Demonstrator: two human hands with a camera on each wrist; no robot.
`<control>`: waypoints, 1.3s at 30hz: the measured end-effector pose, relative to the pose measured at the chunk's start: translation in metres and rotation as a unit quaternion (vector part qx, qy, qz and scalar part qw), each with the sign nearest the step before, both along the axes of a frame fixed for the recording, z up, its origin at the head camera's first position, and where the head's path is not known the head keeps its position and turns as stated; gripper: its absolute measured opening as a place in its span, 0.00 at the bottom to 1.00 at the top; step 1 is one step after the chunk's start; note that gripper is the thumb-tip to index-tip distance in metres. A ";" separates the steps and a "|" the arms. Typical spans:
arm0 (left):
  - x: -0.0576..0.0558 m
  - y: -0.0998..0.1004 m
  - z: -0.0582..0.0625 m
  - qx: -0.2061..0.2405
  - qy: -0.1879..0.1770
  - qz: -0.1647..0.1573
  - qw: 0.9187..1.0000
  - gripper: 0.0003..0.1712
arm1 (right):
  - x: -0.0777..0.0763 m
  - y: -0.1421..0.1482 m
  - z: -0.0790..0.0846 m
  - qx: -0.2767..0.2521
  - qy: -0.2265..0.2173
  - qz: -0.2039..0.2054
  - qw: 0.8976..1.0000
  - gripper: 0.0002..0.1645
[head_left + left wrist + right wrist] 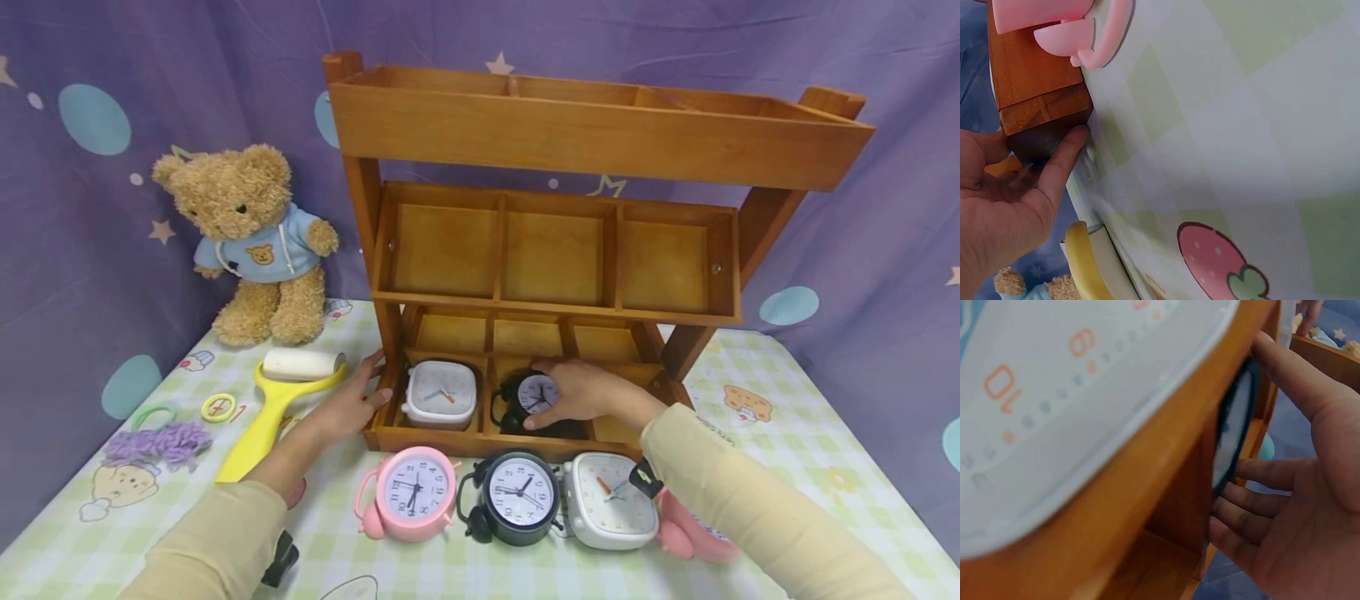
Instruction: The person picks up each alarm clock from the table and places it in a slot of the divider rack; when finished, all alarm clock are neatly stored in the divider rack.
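While in right hand, black clock sideways, top leftward.

Checked-cloth table: supports wooden rack; four alarm clocks in row before rack; left side, teddy bear, yellow-handled roller.

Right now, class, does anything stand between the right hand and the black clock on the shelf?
Nothing visible does: the right hand touches the black clock, fingers at its edge. The other black clock stands on the table in front of the shelf, not between them.
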State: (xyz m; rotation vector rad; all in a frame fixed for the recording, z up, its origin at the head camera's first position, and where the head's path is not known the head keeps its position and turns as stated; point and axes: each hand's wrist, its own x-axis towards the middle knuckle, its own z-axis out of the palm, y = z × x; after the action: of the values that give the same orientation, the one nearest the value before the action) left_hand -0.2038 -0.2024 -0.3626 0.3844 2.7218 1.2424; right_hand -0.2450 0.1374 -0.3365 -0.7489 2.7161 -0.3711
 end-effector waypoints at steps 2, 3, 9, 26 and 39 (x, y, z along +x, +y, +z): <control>0.000 0.000 0.000 0.003 0.000 -0.001 1.000 0.36 | 0.000 0.002 0.003 -0.005 -0.006 0.005 1.000 0.59; 0.000 0.000 0.000 0.003 0.001 -0.002 1.000 0.36 | 0.001 0.003 0.004 -0.009 -0.007 0.007 1.000 0.58; 0.000 0.001 0.000 0.002 0.003 -0.004 1.000 0.36 | 0.003 0.011 0.012 -0.027 0.008 0.024 0.999 0.48; -0.001 0.000 0.000 0.011 0.000 -0.010 1.000 0.36 | 0.019 0.050 0.030 -0.113 0.086 0.040 0.989 0.30; -0.002 0.000 -0.001 0.000 -0.004 -0.008 1.000 0.37 | 0.039 0.079 0.040 -0.154 0.129 0.012 0.980 0.27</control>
State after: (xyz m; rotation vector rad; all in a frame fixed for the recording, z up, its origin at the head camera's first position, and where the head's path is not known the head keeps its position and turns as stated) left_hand -0.2063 -0.2026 -0.3640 0.3994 2.7065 1.2363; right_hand -0.2056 0.2163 -0.2967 -0.9714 2.9220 -0.7491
